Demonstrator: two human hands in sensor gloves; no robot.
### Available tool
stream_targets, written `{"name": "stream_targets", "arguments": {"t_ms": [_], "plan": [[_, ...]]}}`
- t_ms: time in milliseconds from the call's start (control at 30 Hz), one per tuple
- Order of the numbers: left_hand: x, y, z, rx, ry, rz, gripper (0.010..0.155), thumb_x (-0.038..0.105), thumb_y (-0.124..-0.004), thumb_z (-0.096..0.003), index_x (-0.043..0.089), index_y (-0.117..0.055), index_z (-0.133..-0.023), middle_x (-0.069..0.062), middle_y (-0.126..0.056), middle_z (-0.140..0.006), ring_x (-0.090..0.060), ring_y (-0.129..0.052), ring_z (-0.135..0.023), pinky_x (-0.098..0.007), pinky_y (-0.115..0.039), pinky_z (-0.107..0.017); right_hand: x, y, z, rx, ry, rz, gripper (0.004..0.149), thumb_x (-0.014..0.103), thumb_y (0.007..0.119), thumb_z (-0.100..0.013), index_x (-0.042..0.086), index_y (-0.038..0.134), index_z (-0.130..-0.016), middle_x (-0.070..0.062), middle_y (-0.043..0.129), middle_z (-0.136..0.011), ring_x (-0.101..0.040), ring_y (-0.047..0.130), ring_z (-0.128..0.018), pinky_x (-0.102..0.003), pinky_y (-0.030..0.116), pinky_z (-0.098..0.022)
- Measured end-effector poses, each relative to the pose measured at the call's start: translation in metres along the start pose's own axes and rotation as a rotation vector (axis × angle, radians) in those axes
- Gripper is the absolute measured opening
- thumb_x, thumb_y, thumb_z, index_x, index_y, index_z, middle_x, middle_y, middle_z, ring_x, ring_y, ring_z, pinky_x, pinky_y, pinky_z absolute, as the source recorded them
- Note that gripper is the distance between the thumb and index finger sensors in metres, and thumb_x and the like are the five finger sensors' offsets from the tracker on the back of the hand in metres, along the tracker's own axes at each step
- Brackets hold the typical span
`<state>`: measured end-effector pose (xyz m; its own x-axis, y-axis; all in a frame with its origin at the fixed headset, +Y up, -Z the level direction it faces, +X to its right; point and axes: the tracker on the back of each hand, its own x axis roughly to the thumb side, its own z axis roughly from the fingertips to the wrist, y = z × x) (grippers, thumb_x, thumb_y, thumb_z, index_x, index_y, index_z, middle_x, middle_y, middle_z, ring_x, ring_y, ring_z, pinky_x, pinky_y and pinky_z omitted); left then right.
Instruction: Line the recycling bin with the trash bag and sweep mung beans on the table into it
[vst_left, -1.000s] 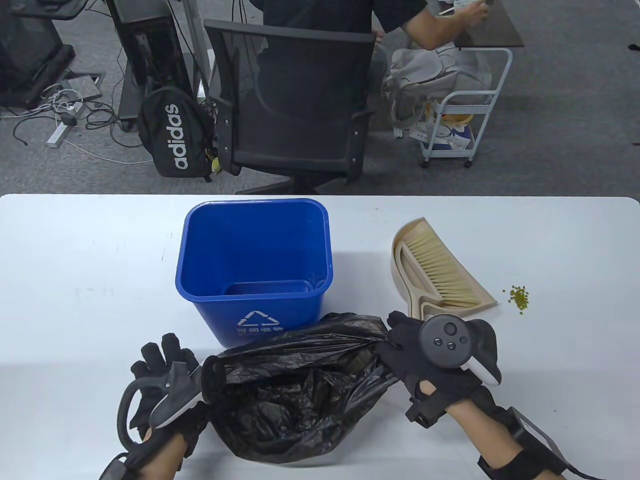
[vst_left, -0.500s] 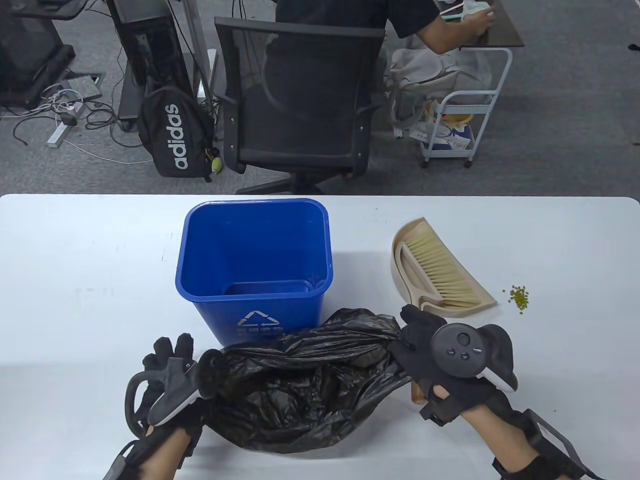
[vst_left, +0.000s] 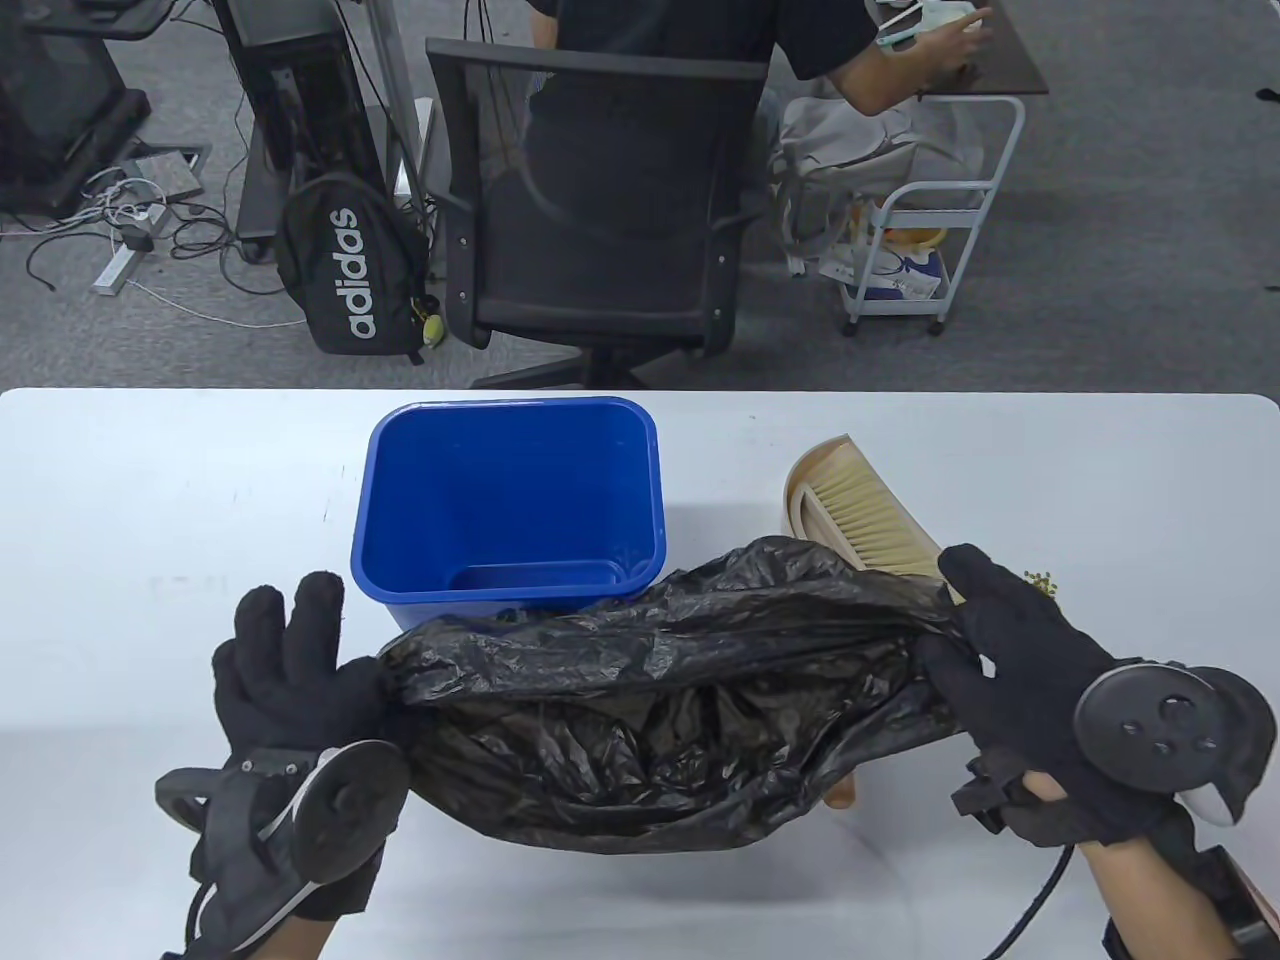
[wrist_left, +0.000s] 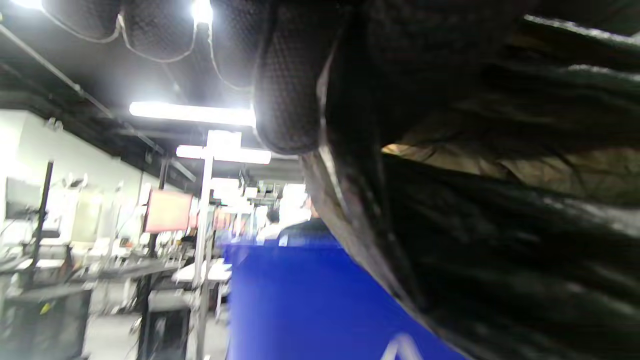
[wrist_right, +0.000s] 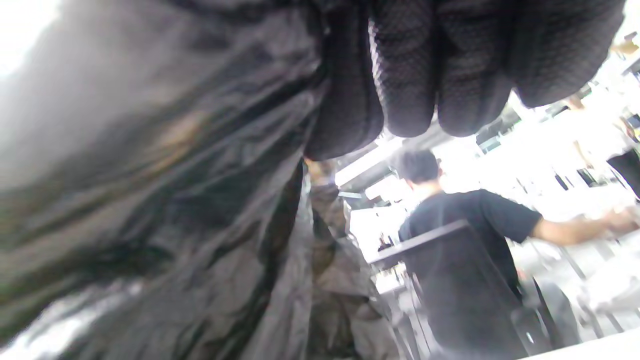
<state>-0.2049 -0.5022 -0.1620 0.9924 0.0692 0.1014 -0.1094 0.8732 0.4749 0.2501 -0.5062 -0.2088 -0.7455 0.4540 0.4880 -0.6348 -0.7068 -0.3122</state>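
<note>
The blue recycling bin (vst_left: 510, 480) stands unlined at mid-table, its front wall (wrist_left: 300, 300) close in the left wrist view. A black trash bag (vst_left: 650, 690) is stretched wide between both hands, just in front of the bin and above the table. My left hand (vst_left: 330, 650) holds the bag's left edge; its fingers (wrist_left: 285, 100) lie against the plastic (wrist_left: 500, 225). My right hand (vst_left: 960, 620) pinches the right edge, and its fingers (wrist_right: 400, 75) curl over the film (wrist_right: 150, 175). A small pile of green mung beans (vst_left: 1042, 580) peeks out beside my right index finger.
A beige dustpan with its brush (vst_left: 850, 500) lies right of the bin, its near end hidden by the bag. Beyond the table's far edge stands a black office chair (vst_left: 600, 200) with a person seated in it. A backpack (vst_left: 345, 265) and a white cart (vst_left: 920, 250) stand on the floor.
Both hands have moved apart and lifted, pulling the bag's mouth wide. The bag now hides the bin's front label and the dustpan's near end.
</note>
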Motion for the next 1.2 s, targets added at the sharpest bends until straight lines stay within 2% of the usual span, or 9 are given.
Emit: {"name": "stream_targets", "arguments": {"t_ms": [167, 200, 300, 367, 500, 633, 700, 833, 1200], "plan": [[0.022, 0.054, 0.009, 0.288, -0.048, 0.126, 0.037, 0.025, -0.099, -0.0433, -0.007, -0.101, -0.061, -0.031, -0.065, -0.114, -0.073, -0.053, -0.1, -0.083, -0.05, -0.067, 0.017, -0.054, 0.019, -0.263, -0.059, 0.019, 0.039, 0.027, 0.089, -0.046, -0.009, 0.096, -0.059, -0.038, 0.082, -0.093, -0.062, 0.084, -0.08, -0.071, 0.072, -0.053], [0.027, 0.045, 0.007, 0.267, -0.067, 0.121, 0.037, 0.023, -0.1, -0.0431, -0.009, -0.101, -0.061, -0.032, -0.064, -0.114, -0.074, -0.051, -0.1, -0.083, -0.049, -0.067, 0.014, -0.046, 0.02, -0.241, -0.044, 0.062, 0.039, 0.026, 0.089, -0.046, -0.01, 0.096, -0.058, -0.038, 0.082, -0.094, -0.062, 0.083, -0.081, -0.072, 0.071, -0.054], [0.045, -0.021, -0.002, -0.045, -0.087, -0.113, 0.037, 0.024, -0.099, -0.0427, -0.008, -0.101, -0.061, -0.03, -0.063, -0.115, -0.072, -0.052, -0.101, -0.083, -0.049, -0.068, -0.021, 0.01, 0.014, 0.082, 0.057, 0.288, 0.039, 0.027, 0.089, -0.046, -0.009, 0.096, -0.058, -0.037, 0.083, -0.093, -0.062, 0.084, -0.081, -0.071, 0.072, -0.054], [0.046, -0.035, -0.007, -0.041, -0.101, -0.181, 0.037, 0.024, -0.1, -0.0413, -0.008, -0.101, -0.058, -0.029, -0.067, -0.114, -0.072, -0.056, -0.1, -0.083, -0.052, -0.067, -0.029, 0.016, 0.014, 0.115, 0.104, 0.278, 0.039, 0.026, 0.089, -0.046, -0.01, 0.096, -0.057, -0.038, 0.083, -0.092, -0.064, 0.083, -0.08, -0.072, 0.072, -0.053], [0.049, 0.012, -0.011, 0.103, -0.077, -0.094, 0.037, 0.023, -0.1, -0.0421, -0.009, -0.1, -0.059, -0.03, -0.066, -0.114, -0.072, -0.055, -0.1, -0.083, -0.05, -0.068, 0.005, -0.05, 0.012, -0.114, 0.027, 0.126, 0.039, 0.027, 0.089, -0.046, -0.01, 0.096, -0.057, -0.038, 0.083, -0.093, -0.064, 0.083, -0.081, -0.072, 0.071, -0.054], [0.043, 0.066, -0.004, 0.307, -0.056, -0.005, 0.037, 0.024, -0.1, -0.0424, -0.008, -0.1, -0.06, -0.03, -0.066, -0.114, -0.072, -0.055, -0.101, -0.083, -0.05, -0.068, 0.022, -0.09, 0.02, -0.261, -0.038, 0.019, 0.039, 0.027, 0.089, -0.046, -0.009, 0.096, -0.058, -0.037, 0.082, -0.094, -0.063, 0.082, -0.082, -0.072, 0.071, -0.055], [0.042, 0.062, -0.005, 0.266, -0.079, 0.018, 0.037, 0.022, -0.101, -0.0425, -0.011, -0.1, -0.06, -0.03, -0.067, -0.114, -0.073, -0.054, -0.101, -0.083, -0.049, -0.068, 0.017, -0.075, 0.017, -0.209, -0.018, 0.051, 0.039, 0.026, 0.09, -0.046, -0.011, 0.096, -0.058, -0.037, 0.083, -0.094, -0.063, 0.082, -0.082, -0.073, 0.07, -0.055], [0.032, 0.015, -0.014, 0.038, -0.068, -0.184, 0.037, 0.025, -0.101, -0.0421, -0.007, -0.101, -0.06, -0.029, -0.068, -0.114, -0.072, -0.057, -0.1, -0.084, -0.049, -0.067, -0.013, -0.007, 0.004, 0.065, 0.081, 0.199, 0.039, 0.028, 0.089, -0.046, -0.008, 0.097, -0.058, -0.037, 0.083, -0.093, -0.064, 0.082, -0.082, -0.072, 0.071, -0.054], [0.002, 0.027, -0.014, 0.066, 0.031, -0.147, 0.037, 0.024, -0.1, -0.0433, -0.008, -0.1, -0.062, -0.029, -0.068, -0.114, -0.072, -0.056, -0.101, -0.083, -0.048, -0.068, 0.011, 0.005, -0.02, 0.03, 0.039, 0.138, 0.039, 0.027, 0.089, -0.047, -0.009, 0.096, -0.059, -0.037, 0.083, -0.093, -0.064, 0.082, -0.082, -0.073, 0.07, -0.054]]}}
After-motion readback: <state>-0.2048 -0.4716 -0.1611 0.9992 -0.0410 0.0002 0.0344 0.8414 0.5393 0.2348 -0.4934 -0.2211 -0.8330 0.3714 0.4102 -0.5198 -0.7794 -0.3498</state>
